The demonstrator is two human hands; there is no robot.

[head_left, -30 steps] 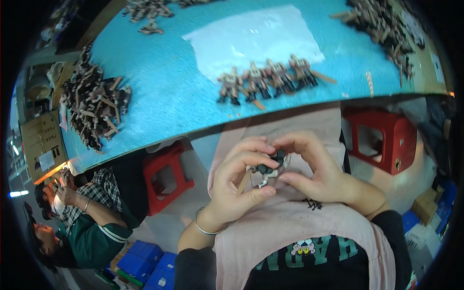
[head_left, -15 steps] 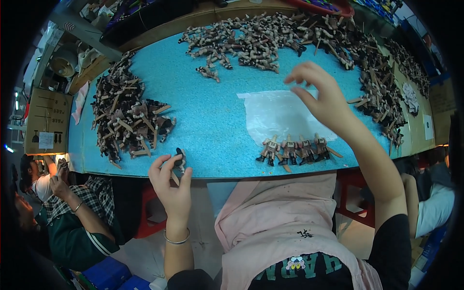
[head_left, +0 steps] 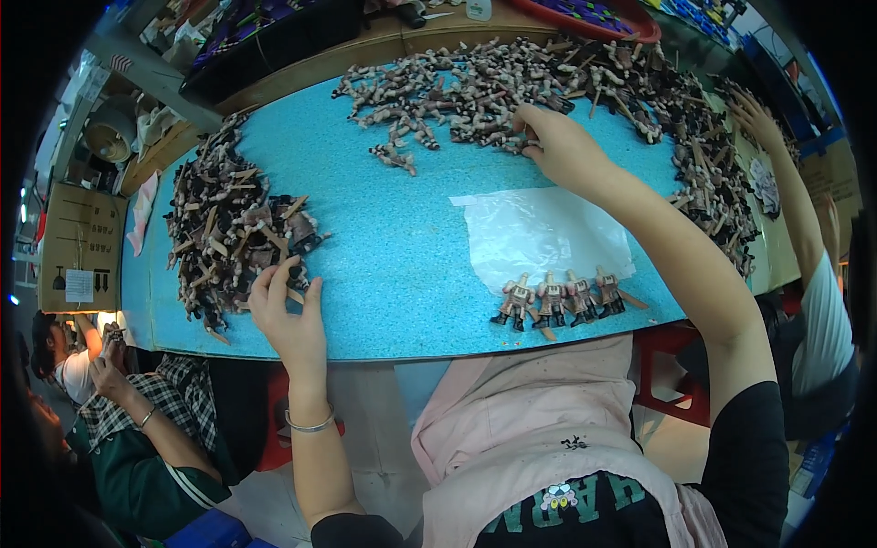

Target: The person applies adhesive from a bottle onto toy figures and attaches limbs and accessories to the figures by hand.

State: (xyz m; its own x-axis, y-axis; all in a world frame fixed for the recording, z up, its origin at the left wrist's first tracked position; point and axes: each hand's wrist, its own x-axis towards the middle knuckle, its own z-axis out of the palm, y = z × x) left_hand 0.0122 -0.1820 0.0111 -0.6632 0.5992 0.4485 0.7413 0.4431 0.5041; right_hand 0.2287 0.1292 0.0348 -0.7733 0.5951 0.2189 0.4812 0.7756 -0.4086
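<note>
My left hand [head_left: 290, 315] is at the right edge of a heap of small brown and black toy figures [head_left: 215, 260]. Its fingers are bent round a toy figure with a flat tan stick [head_left: 295, 297]; the hand covers most of it. Across the table, my right hand [head_left: 557, 151] reaches to the near edge of a second heap of pale and dark toy figure parts [head_left: 448, 91]. Thumb and forefinger curl around a spot there, and what they pinch, if anything, is hidden. Several figures without heads [head_left: 550, 300] lie in a row by the table's front edge.
A clear plastic sheet [head_left: 539, 233] lies on the blue tabletop [head_left: 384, 274] behind the row. More figures [head_left: 717, 183] are heaped along the right side, where another person's arm [head_left: 786, 173] reaches in. At the back stands a red tray [head_left: 598, 20]. A co-worker [head_left: 151, 402] sits at left.
My left hand has moved left with a toy figure, from the front edge to the left heap. My right hand has gone from above the plastic sheet to the far heap.
</note>
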